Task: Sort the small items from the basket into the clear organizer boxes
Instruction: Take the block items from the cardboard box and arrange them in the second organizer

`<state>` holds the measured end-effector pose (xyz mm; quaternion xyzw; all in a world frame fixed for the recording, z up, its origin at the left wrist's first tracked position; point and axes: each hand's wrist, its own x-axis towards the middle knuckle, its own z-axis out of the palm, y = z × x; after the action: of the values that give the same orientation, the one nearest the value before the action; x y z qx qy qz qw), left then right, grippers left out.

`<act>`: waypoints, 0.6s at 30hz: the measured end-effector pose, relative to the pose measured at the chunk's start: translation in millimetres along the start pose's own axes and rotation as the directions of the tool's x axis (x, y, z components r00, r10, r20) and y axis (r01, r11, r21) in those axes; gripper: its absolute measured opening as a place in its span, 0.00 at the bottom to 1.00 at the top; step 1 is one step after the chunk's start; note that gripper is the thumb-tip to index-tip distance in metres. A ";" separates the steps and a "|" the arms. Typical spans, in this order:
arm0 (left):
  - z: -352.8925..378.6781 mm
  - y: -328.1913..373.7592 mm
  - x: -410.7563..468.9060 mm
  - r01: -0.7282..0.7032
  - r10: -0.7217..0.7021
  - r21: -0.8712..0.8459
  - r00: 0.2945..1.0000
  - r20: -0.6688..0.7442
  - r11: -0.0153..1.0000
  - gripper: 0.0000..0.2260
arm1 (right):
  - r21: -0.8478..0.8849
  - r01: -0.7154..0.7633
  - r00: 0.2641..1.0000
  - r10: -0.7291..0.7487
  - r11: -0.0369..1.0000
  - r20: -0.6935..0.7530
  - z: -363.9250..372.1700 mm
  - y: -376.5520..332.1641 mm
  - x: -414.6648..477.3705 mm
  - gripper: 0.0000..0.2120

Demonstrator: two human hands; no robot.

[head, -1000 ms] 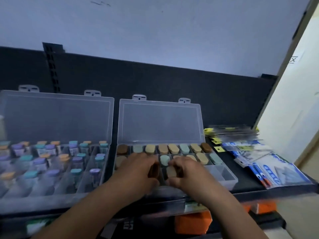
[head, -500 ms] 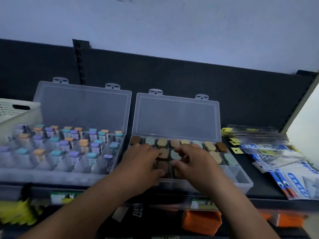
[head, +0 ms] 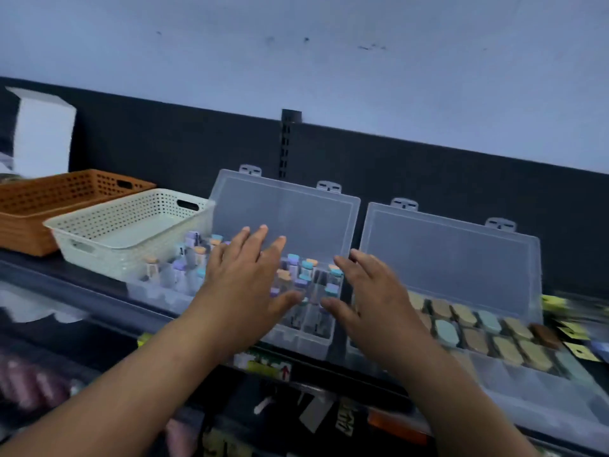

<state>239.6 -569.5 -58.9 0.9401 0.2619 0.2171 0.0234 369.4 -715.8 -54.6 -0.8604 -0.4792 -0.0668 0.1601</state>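
Both hands are out over the shelf (head: 75, 282), palms down and holding nothing. The left hand (head: 245, 278) has its fingers straight and fanned, hovering over the middle of the left box (head: 296, 341), so it hides a good part of the vials (head: 306, 267) standing there in their rows. I cannot tell whether it touches them. The right hand (head: 372, 298) is spread the same way, thumb pointing toward the other hand, above the right end of that box and the gap to the right box (head: 534, 400). The vials are small clear tubes with purple, teal and orange caps, upright in the compartments. Both boxes are clear plastic with their lids up: the left lid (head: 306, 219) and right lid (head: 454, 258) lean back against the black panel (head: 428, 179). The right box holds rows of flat rounded pieces (head: 474, 339), mostly tan, a few pale blue-green and one brown. The white basket (head: 108, 255) sits just left of the left box, close against it, and an orange basket (head: 29, 225) lies behind and to its left, the two touching. A white carton (head: 43, 133) stands at the back behind the orange one. Yellow tags (head: 580, 351) lie at the far right, beside the right box. The picture is blurred toward its edges, so the goods below the shelf are hard to make out.
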 end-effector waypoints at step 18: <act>-104.3 -319.9 -70.6 0.245 -0.248 0.126 0.969 0.004 0.961 0.36 | 0.031 0.231 0.972 -0.232 0.973 0.039 84.8 -302.1 117.4 0.33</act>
<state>-12.8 -336.7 -43.0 0.9018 0.3897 0.1866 -0.0059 172.9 -444.9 -38.9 -0.7978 -0.5802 -0.0605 0.1522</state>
